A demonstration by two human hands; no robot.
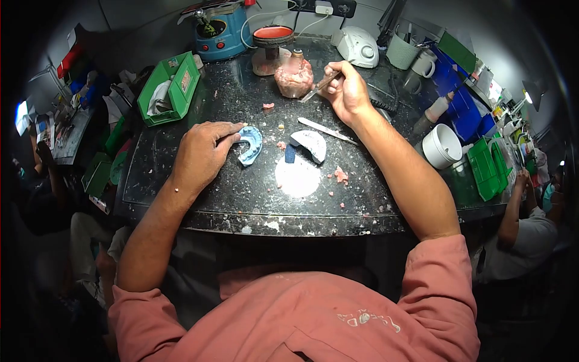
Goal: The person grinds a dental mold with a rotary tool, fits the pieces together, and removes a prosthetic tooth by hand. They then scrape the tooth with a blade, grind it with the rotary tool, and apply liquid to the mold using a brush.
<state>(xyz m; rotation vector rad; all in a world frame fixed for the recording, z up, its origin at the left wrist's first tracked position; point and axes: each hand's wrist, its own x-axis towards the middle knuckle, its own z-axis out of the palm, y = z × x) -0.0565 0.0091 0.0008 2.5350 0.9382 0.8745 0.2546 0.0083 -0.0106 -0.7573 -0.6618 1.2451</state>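
Note:
My left hand rests on the dark worktop, its thumb and fingers closed on the edge of a blue horseshoe-shaped dental cast. Raised over the far side, my right hand grips a thin wax knife. The knife's blade tip points down to the left, beside a burner thickly coated in pink wax. Between my hands lies a white plaster dental model with a small dark blue block next to it. A pale slim tool lies just behind the model.
Pink wax scraps dot the worktop. A green bin stands at left, near a blue machine. Behind the burner is a dish with a red inside. A white tub stands right. Other people sit at both sides.

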